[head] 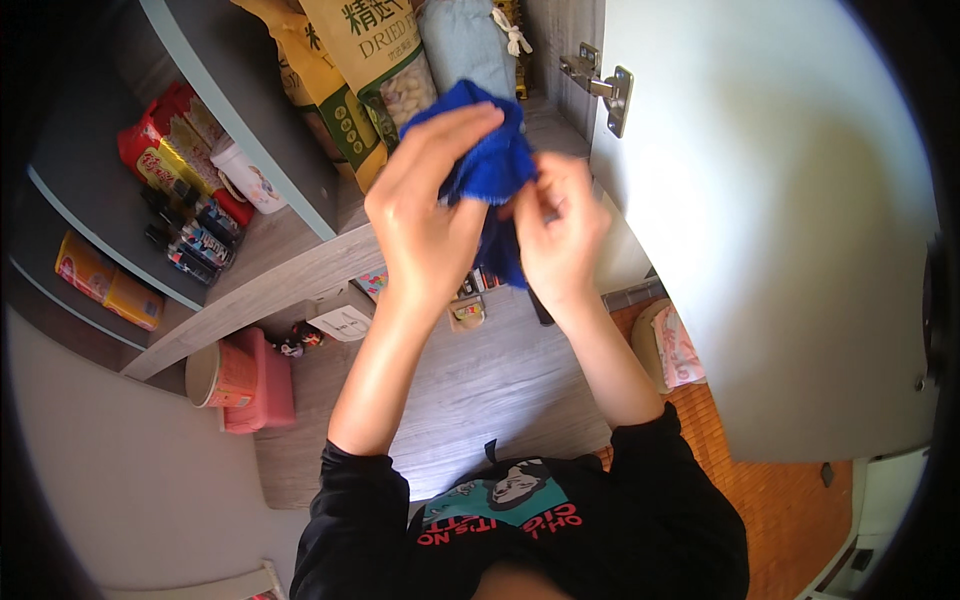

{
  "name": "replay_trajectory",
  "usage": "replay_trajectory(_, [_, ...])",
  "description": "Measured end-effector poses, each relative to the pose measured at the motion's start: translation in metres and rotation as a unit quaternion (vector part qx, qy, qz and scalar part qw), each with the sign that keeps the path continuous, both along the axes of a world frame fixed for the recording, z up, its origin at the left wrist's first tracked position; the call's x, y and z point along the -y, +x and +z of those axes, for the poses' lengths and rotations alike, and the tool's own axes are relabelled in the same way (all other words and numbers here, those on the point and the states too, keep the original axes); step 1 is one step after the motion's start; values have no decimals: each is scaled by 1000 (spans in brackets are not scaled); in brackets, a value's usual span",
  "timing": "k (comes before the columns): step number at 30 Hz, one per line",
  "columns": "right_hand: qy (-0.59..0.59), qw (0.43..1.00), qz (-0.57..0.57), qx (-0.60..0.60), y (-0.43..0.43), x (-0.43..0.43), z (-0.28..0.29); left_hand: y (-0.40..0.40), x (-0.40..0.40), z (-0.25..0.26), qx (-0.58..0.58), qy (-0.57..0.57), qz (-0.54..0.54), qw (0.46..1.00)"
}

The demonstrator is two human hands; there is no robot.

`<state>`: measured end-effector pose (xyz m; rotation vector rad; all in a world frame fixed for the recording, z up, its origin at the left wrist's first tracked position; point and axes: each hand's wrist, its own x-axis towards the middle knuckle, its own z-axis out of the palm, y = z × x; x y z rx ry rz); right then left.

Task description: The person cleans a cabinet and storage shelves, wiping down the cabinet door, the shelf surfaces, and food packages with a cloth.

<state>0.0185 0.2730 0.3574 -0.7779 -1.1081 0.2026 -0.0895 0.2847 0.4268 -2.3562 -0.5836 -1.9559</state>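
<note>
A blue cloth (491,161) is bunched between my two hands, in front of the cabinet shelf. My left hand (424,202) has the cloth between its thumb and fingers. From the other side my right hand (562,217) pinches the cloth's edge; its fingers are blurred. Part of the cloth hangs down between my wrists. Just behind it on the shelf stand a grey-blue drawstring pouch (469,45) and dried food bags (375,60) with clear windows.
An open white cabinet door (772,225) with a metal hinge (611,90) stands at the right. Left shelves hold small bottles (202,236), a white cup (247,172) and an orange package (109,281). Below lies a wooden desk (487,382) with a pink bin (266,382) and a paper tub (217,373).
</note>
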Motion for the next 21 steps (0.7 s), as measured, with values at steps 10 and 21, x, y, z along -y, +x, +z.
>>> replay_trajectory(10, [-51,899,-258,350,11,12,11,-22,1,-19,-344,4,249,905])
replay_trajectory(21, [-76,863,-262,424,18,-34,20,4,-55,-9,-375,15,249,893])
